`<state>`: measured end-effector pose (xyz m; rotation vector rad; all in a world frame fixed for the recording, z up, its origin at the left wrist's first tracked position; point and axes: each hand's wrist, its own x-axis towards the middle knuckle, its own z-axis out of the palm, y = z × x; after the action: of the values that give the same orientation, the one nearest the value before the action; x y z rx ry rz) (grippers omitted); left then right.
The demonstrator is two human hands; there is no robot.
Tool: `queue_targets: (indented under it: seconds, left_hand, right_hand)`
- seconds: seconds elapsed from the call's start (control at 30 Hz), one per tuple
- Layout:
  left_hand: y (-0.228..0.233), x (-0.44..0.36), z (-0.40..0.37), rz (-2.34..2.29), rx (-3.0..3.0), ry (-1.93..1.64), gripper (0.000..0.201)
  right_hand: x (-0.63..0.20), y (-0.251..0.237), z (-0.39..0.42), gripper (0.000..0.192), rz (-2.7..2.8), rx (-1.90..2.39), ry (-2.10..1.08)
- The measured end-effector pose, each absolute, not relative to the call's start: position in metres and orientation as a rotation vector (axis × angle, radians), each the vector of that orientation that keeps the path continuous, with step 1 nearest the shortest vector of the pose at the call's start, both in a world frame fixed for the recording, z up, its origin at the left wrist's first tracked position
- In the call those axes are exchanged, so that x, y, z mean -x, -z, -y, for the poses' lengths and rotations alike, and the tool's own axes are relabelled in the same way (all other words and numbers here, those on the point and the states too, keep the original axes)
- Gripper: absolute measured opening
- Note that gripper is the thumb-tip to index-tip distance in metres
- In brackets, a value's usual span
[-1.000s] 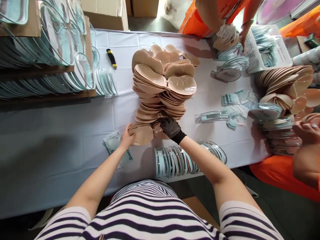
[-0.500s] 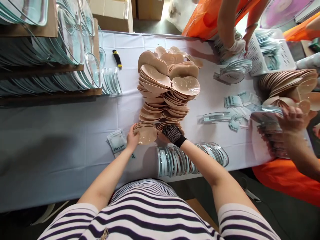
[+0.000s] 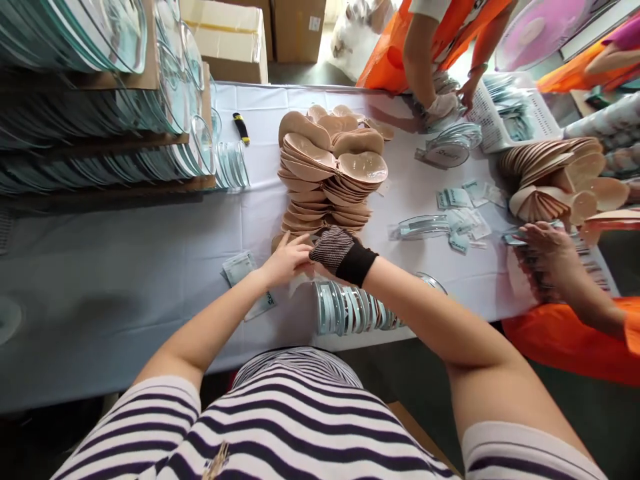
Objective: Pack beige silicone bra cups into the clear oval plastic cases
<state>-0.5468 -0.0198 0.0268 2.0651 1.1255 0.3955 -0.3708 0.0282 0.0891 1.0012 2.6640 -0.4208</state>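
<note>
A tall pile of beige bra cups [image 3: 330,173] rises from the white table [image 3: 125,267] in front of me. My bare left hand [image 3: 286,260] and my right hand [image 3: 336,252], in a black mesh glove, meet at the near foot of that pile. Both close on a small stack of beige cups, which they mostly hide. A row of clear plastic cases [image 3: 353,310] stands on edge just below my right wrist. A small printed sachet [image 3: 240,270] lies beside my left wrist.
Racks of clear cases [image 3: 100,100] fill the left side, with a black and yellow knife [image 3: 242,128] near them. Loose sachets and a case [image 3: 450,220] lie to the right. People in orange work at the far edge [image 3: 440,100] and right [image 3: 555,257], by another cup pile [image 3: 560,173].
My hands have drawn together over the small stack of cups, covering it. The view has tilted and moved back a little. The person at right has lowered a hand onto their cases.
</note>
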Motion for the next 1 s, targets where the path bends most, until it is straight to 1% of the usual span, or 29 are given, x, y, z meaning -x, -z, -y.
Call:
queue_targets:
  seconds: [0.07,0.1,0.17,0.27,0.33,0.47,0.53,0.63,0.83,0.93,1.0]
  left_hand:
    - [-0.055,0.547,0.029,-0.968,-2.010,-0.390,0.020]
    - [-0.068,0.547,0.036,-0.919,-1.981,-0.388,0.021]
    - [-0.088,0.545,0.056,-0.859,-1.953,-0.362,0.023]
    - [-0.107,0.540,0.085,-0.877,-1.926,-0.306,0.025]
    - [-0.112,0.537,0.101,-0.917,-1.847,-0.258,0.024]
    - [-0.111,0.536,0.123,-0.943,-1.619,-0.159,0.018]
    - [-0.107,0.536,0.133,-0.902,-1.567,-0.126,0.019]
    - [-0.101,0.532,0.149,-0.870,-1.538,-0.139,0.020]
    - [-0.085,0.518,0.177,-0.967,-1.554,-0.196,0.023]
    - [-0.084,0.517,0.177,-1.002,-1.504,-0.234,0.025]
    - [-0.087,0.518,0.172,-0.945,-1.513,-0.220,0.027]
  right_hand:
    - [0.360,-0.115,-0.012,0.029,-2.627,-0.971,0.456]
    - [0.353,-0.124,-0.003,0.026,-2.611,-0.932,0.527]
    - [0.339,-0.137,0.015,0.023,-2.598,-0.847,0.771]
    - [0.327,-0.139,0.043,0.026,-2.613,-0.813,1.176]
    - [0.325,-0.134,0.061,0.025,-2.617,-0.854,1.277]
    - [0.324,-0.126,0.094,0.018,-2.572,-0.891,1.180]
    - [0.321,-0.122,0.109,0.018,-2.566,-0.901,1.140]
    - [0.317,-0.115,0.131,0.017,-2.594,-0.955,1.168]
    - [0.318,-0.093,0.155,0.014,-2.695,-1.350,1.287]
    - [0.314,-0.090,0.152,0.017,-2.685,-1.571,1.161]
    - [0.307,-0.093,0.148,0.019,-2.662,-1.639,1.049]
